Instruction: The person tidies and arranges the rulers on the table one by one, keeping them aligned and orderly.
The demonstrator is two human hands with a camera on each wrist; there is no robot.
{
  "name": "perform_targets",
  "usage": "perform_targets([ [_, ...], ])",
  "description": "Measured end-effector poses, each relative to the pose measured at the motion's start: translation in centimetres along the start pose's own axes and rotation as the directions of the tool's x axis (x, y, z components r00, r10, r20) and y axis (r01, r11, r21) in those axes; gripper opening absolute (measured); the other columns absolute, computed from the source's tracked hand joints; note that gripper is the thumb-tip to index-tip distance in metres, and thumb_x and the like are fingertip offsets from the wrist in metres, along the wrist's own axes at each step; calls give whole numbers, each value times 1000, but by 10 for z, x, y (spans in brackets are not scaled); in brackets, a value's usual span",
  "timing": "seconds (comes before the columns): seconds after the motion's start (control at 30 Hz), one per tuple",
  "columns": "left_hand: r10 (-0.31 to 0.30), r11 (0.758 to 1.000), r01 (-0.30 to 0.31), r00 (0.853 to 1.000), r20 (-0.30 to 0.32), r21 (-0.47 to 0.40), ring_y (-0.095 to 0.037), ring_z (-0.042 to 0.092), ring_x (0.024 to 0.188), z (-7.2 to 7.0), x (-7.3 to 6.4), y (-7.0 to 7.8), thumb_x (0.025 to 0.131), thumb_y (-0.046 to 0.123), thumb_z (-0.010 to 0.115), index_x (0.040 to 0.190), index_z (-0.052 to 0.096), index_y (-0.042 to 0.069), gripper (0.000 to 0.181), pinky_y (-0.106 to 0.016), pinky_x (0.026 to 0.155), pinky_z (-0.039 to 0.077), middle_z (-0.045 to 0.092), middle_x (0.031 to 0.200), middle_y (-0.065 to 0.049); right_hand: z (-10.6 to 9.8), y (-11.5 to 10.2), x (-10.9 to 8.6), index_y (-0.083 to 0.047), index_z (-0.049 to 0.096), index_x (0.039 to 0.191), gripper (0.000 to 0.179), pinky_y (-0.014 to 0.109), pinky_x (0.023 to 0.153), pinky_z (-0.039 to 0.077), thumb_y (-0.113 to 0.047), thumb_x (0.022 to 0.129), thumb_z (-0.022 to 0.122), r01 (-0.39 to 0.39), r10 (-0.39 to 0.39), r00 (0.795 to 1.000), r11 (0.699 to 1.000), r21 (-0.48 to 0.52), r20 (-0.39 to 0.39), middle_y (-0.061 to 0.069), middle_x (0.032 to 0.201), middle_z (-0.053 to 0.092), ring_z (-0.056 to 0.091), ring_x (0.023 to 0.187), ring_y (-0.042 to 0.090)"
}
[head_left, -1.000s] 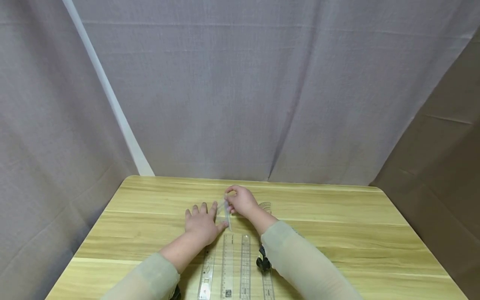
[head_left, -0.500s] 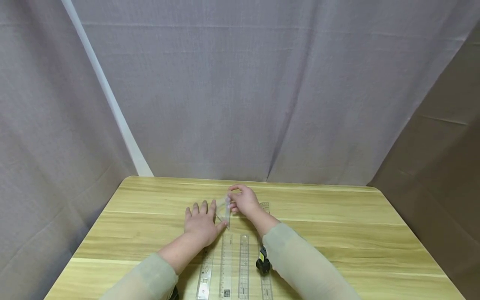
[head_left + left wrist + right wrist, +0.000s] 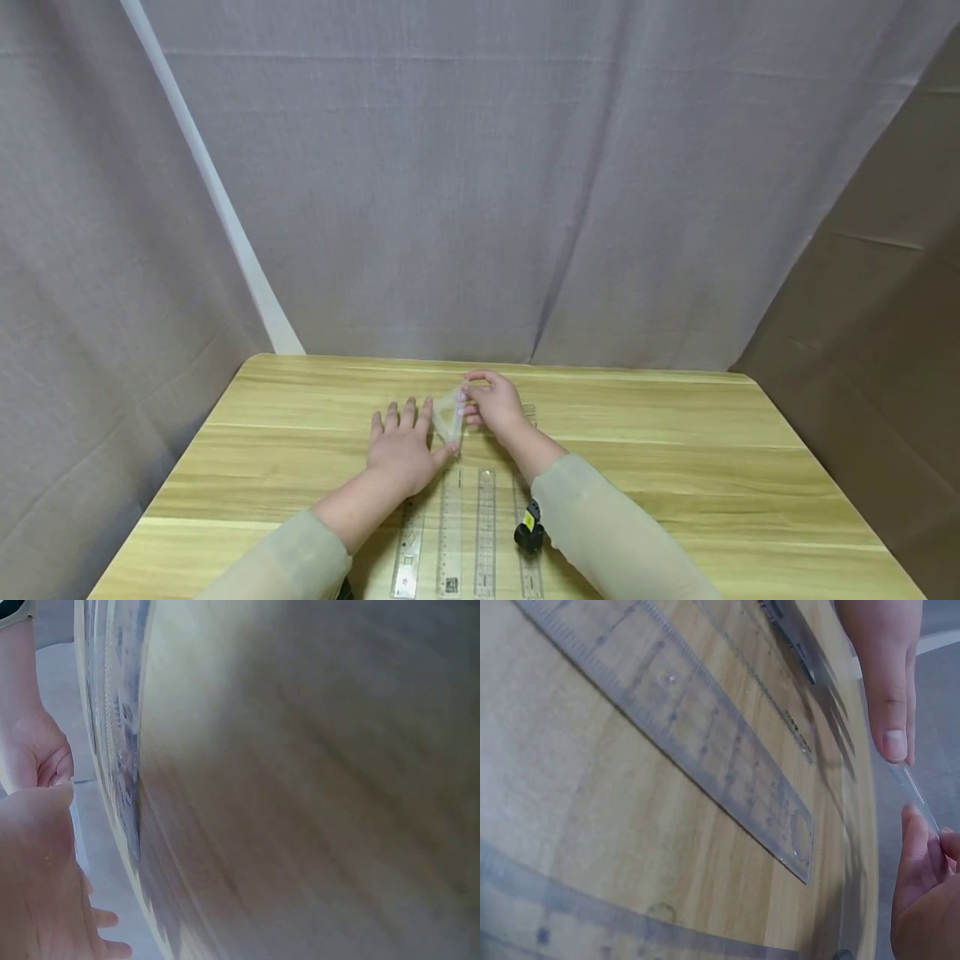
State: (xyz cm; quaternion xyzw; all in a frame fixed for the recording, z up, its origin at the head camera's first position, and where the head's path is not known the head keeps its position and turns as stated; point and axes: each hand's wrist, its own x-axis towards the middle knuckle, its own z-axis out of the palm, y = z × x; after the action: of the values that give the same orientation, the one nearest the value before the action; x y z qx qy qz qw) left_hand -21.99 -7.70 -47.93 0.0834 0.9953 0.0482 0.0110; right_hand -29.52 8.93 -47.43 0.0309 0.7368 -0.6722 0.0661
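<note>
In the head view my right hand point(image 3: 497, 407) pinches a clear triangular set square point(image 3: 450, 414) by its right edge, and the set square is tilted up. My left hand point(image 3: 401, 454) has its fingers spread, with the thumb at the set square's lower corner. The right wrist view shows the set square point(image 3: 913, 791) edge-on, between my left thumb point(image 3: 895, 742) and my right fingers point(image 3: 922, 855). Below the hands lie a clear ruler point(image 3: 450, 533), a second ruler point(image 3: 485, 533) and a stencil ruler point(image 3: 408, 550).
Another clear ruler point(image 3: 531, 575) lies partly under my right forearm. A clear curved scale piece point(image 3: 530, 412) shows behind my right wrist. The wooden table point(image 3: 675, 467) has grey curtains point(image 3: 450, 183) behind it and at its sides.
My right hand has shifted slightly to the right with the set square. The set square has turned, so more of its face shows. The left hand stays almost in place.
</note>
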Motion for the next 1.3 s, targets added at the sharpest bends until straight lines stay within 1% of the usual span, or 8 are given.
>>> perform_targets([
  [0.23,25,1000,-25,999,-26,-6,-46,18,146,-6,-3,4,91,77,36,159,21,14,94,-62,117,11,21,162,-17,-5,1,0,-1,58,131,35,40,65,61,-11,97,63,-4,5,1000,999,33,-23,12,93,70,65,56,12],
  [0.47,46,999,-47,998,-50,-13,-46,17,146,-7,-4,5,90,77,38,159,21,15,95,-61,118,8,20,162,-16,-9,3,-2,-3,59,127,32,31,58,59,-11,97,63,-6,8,999,997,73,-33,13,93,70,64,57,12],
  [0.53,54,998,-55,997,-62,-6,-46,17,147,-6,-3,4,90,78,37,159,21,15,95,-61,118,10,20,163,-16,-10,3,-3,-3,59,127,31,30,58,59,-11,97,63,-5,8,999,997,79,-34,13,94,69,65,58,12],
  [0.7,70,998,-70,994,-83,-2,-45,15,147,-6,-3,4,90,78,36,159,21,15,95,-60,118,8,16,164,-14,-13,2,-6,-3,56,134,37,33,64,61,-13,98,62,-2,5,999,996,86,-38,16,100,70,67,61,13],
  [0.8,74,997,-75,994,-84,-8,-45,13,148,-6,-3,5,90,78,37,159,20,17,94,-60,118,5,14,164,-13,-16,3,-8,-2,54,137,41,33,66,61,-13,98,62,-4,8,999,996,93,-42,17,102,70,67,61,13],
  [1.03,92,995,-95,992,-83,-33,-42,10,149,-8,-4,11,91,76,38,160,18,16,93,-58,118,0,13,164,-11,-24,4,-11,-2,56,137,40,23,56,58,-11,98,61,-13,18,999,992,127,-46,15,99,70,66,57,10],
  [1.13,108,992,-113,990,-89,-54,-41,9,149,-8,-5,14,91,75,39,159,20,15,93,-58,118,-1,13,164,-11,-28,4,-13,-2,56,136,40,23,54,57,-10,98,61,-9,16,999,990,142,-51,14,97,71,65,57,9],
  [1.3,133,989,-138,987,-94,-51,-40,8,150,-9,-5,18,90,76,40,159,20,15,94,-57,118,-3,12,164,-11,-35,5,-18,-3,55,137,40,22,55,57,-11,98,61,-15,24,998,988,154,-58,13,96,72,66,58,10],
])
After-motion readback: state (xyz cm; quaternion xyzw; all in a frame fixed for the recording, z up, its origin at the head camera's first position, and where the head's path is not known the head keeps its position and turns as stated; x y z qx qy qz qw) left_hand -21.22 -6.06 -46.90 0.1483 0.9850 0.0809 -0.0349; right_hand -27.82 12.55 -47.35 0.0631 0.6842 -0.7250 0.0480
